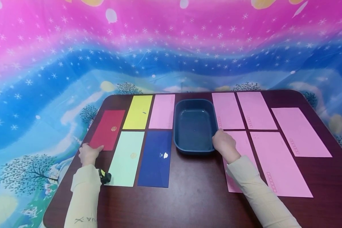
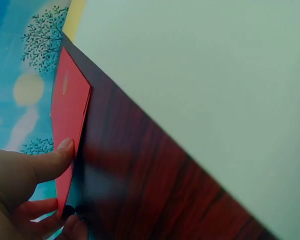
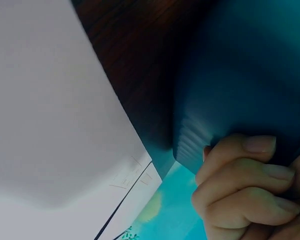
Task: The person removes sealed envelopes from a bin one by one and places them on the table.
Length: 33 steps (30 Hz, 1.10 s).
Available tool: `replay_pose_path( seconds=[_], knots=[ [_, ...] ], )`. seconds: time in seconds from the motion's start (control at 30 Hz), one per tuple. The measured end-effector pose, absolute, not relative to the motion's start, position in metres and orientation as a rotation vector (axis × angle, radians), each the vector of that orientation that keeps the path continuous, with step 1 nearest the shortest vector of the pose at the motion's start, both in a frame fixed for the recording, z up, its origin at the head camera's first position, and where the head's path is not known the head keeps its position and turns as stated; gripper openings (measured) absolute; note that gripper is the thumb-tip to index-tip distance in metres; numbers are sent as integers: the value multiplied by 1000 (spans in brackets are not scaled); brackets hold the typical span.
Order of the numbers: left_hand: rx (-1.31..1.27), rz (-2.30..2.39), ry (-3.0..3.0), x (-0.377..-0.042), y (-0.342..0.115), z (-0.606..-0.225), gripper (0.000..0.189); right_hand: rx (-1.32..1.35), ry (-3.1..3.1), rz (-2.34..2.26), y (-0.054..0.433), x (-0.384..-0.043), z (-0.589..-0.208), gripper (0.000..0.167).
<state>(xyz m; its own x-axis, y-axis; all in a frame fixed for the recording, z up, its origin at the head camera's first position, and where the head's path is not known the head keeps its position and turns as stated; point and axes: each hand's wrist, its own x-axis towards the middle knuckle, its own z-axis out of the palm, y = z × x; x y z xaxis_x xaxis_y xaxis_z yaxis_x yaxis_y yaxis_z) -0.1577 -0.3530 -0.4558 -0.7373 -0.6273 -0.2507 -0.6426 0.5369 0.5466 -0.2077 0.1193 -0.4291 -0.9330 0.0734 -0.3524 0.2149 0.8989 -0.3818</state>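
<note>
My left hand (image 1: 89,153) pinches the near end of a red envelope (image 1: 107,129) at the table's left side. In the left wrist view, the thumb lies on top of the red envelope (image 2: 70,110) and the other fingers reach beneath its edge. My right hand (image 1: 225,144) is at the near right corner of a dark blue plastic tub (image 1: 195,150), gripping its rim. Curled fingers (image 3: 240,190) press against the tub's outer wall in the right wrist view, and the thumb is hidden there.
Yellow (image 1: 138,112), pink (image 1: 161,110), mint green (image 1: 128,155) and navy (image 1: 155,158) envelopes lie left of the tub. Several pink envelopes (image 1: 282,161) are spread out to its right. A small black object (image 1: 104,176) is by the left cuff. A patterned cloth (image 1: 171,57) hangs behind.
</note>
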Motion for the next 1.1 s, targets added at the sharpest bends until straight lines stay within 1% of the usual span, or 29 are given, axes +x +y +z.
replay_pose_path(
  seconds=[0.43,1.1],
  knots=[
    [-1097,880,2781,-159,-360,-463,74,218,2736,-596,119,-208,-430,40],
    [-1050,815,2826,-158,-359,-465,75,216,2726,-609,119,-208,-430,39]
  ],
)
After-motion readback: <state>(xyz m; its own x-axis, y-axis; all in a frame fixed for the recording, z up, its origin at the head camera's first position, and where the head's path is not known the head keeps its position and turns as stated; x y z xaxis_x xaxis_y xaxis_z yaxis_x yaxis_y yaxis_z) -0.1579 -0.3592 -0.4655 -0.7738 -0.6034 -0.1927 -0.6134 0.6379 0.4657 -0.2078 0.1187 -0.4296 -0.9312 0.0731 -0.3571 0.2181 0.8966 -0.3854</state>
